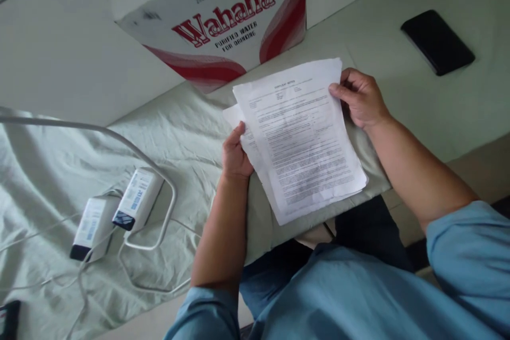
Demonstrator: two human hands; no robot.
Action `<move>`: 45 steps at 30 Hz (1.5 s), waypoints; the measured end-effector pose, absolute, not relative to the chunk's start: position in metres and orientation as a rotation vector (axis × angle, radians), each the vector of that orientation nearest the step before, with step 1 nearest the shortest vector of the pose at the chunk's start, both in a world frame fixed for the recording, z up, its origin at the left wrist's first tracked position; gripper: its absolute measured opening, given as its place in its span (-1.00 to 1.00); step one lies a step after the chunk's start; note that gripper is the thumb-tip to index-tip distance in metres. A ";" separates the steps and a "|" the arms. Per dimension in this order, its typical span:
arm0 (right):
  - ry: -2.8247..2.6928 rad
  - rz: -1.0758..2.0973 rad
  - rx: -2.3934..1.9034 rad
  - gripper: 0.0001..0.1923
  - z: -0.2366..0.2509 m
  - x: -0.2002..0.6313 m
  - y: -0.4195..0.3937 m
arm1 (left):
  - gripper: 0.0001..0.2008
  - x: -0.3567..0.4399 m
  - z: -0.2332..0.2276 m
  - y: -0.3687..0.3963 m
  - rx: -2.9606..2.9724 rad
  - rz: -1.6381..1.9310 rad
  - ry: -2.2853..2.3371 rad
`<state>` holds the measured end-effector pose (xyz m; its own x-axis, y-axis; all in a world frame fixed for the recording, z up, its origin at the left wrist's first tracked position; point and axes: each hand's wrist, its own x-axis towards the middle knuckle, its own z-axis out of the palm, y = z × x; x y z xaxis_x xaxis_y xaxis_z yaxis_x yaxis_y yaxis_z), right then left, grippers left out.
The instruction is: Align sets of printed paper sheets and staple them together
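A small stack of printed paper sheets point(303, 133) is held up in front of me, tilted, above the cloth-covered table. The sheets are slightly creased and their edges do not line up; one sticks out at the upper left. My left hand point(236, 154) grips the left edge, thumb on top. At the upper right edge my right hand point(360, 95) pinches the sheets between thumb and fingers. The fingers of both hands are partly hidden behind the paper. Small text covers the top sheet, too fine to read.
Behind the papers stands a red and white Wahaha water carton point(223, 26). A black phone point(437, 42) lies at the right. Two white power adapter-like boxes point(139, 196) rest at the left among white cables point(171, 196). A pale green wrinkled cloth point(179, 133) covers the table.
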<state>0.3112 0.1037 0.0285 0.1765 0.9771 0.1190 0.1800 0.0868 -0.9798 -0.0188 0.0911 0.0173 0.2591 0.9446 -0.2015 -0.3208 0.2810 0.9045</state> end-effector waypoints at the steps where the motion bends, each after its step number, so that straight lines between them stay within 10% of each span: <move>1: -1.237 0.883 -1.358 -0.47 0.029 0.311 0.103 | -0.48 -0.016 0.017 0.090 0.846 1.002 0.901; 12: -1.356 0.861 -1.384 -0.39 0.043 0.307 0.090 | -0.28 0.004 0.012 0.081 0.798 1.138 0.939; 45: -1.269 1.026 -1.169 -0.49 0.034 0.310 0.094 | -0.51 0.011 0.011 0.078 0.598 1.332 1.080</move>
<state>0.3101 0.0943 0.0336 0.0596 0.9870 0.1493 0.0600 0.1457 -0.9875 0.0111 0.0775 0.0114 -0.1078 0.9549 -0.2767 -0.4684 0.1967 0.8613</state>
